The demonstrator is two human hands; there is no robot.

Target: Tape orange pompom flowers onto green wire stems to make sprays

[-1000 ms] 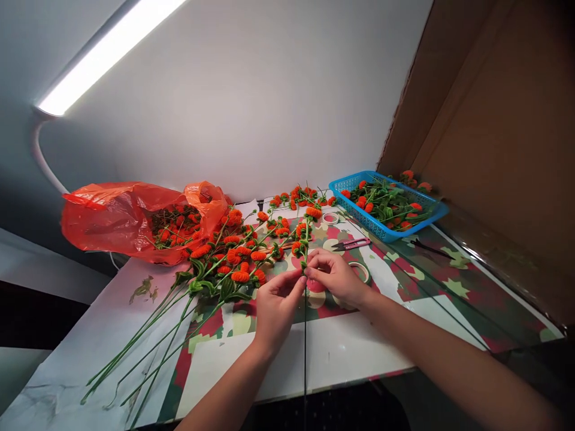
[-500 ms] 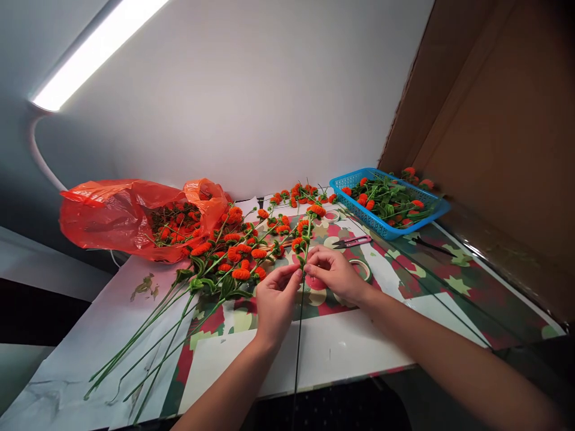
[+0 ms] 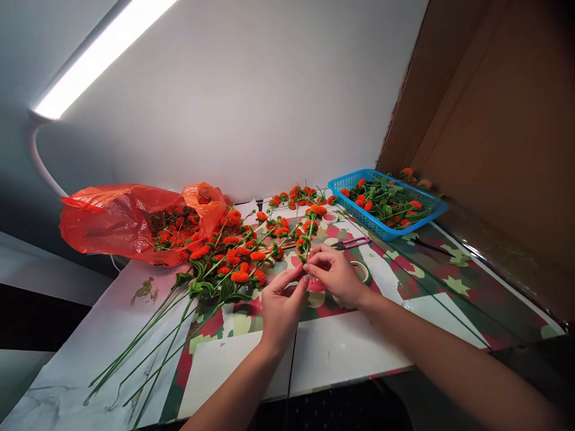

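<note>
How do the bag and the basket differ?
The bag is orange-red; the basket is blue. The bag is crumpled and see-through in places, while the basket looks stiff, with small holes in its wall. The bag sits at the picture's left, the basket toward the right. Both hold orange flowers.
</note>
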